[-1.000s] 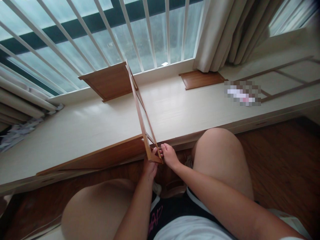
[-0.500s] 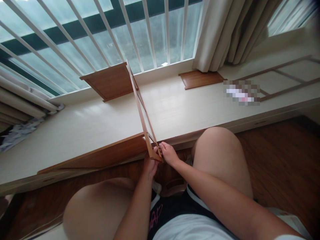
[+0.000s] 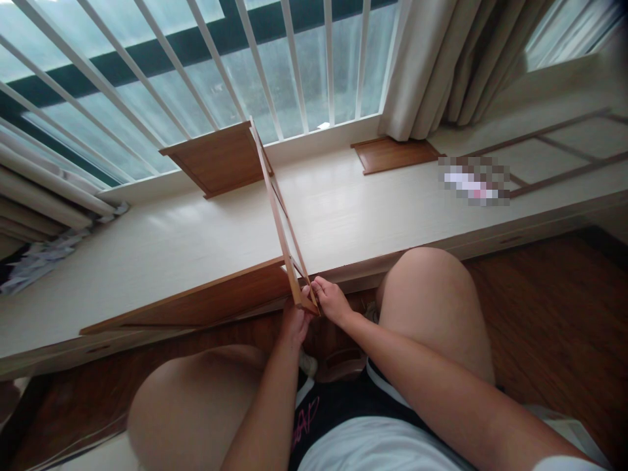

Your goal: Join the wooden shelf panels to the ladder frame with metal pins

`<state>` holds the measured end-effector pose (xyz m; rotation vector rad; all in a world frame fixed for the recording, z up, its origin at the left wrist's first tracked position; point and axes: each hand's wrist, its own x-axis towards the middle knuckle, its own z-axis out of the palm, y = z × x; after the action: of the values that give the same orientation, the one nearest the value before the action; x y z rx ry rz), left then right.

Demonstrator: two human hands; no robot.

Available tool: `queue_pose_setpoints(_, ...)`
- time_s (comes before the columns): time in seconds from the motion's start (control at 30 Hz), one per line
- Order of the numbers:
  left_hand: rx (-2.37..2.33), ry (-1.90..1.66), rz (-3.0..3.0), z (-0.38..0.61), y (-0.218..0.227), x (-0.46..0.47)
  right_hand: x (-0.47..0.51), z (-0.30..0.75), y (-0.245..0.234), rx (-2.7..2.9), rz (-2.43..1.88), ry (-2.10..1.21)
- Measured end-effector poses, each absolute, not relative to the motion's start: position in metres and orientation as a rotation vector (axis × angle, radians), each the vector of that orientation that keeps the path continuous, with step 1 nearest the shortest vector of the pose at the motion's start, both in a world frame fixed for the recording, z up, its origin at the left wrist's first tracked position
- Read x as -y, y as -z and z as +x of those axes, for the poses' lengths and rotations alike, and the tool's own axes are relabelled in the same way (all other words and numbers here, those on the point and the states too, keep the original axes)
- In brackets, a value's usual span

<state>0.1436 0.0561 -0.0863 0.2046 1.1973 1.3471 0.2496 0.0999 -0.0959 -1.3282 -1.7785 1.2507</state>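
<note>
A thin wooden frame stands on edge across the white window ledge, running from the window to the ledge's front edge. A brown shelf panel joins its far end and a second panel joins its near end, on the left. My left hand grips the near bottom corner of the frame from below. My right hand pinches the same corner from the right, fingers closed on the wood.
A loose brown panel lies by the curtain. Another thin wooden frame lies flat at the ledge's right end. White window bars stand behind. My knees rest below the ledge over a wooden floor.
Both hands and the frame's near corner have crept slightly up and toward the ledge; the grip is the same.
</note>
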Motion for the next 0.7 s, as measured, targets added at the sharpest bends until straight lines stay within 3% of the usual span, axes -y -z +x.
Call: queue_pose_setpoints(0.7,-1.162,-1.276,0.15,0.139,0.085,-0.055,-0.116,0.246,0.107,1.609,-1.015,-1.76)
